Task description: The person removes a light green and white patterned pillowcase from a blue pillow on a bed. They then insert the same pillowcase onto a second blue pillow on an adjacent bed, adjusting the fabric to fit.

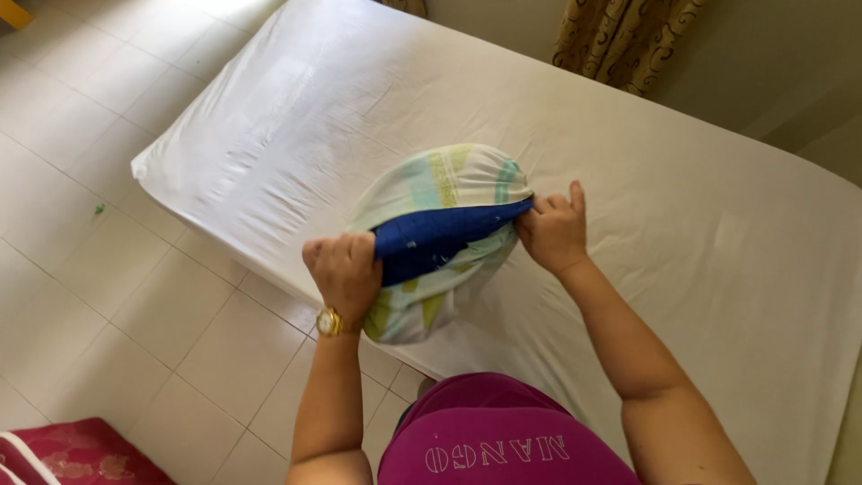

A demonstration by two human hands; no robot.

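A pale green and white patterned pillowcase lies bunched on the bed near its front edge, with a dark blue pillow showing in its opening. My left hand, with a gold watch on the wrist, grips the left side of the opening. The right side of the opening is pinched in my right hand. Both hands are closed on the fabric and hold the opening stretched between them.
A mattress with a white sheet fills the middle and right. Pale floor tiles lie to the left. A red patterned cushion sits at the bottom left. Patterned curtains hang behind the bed.
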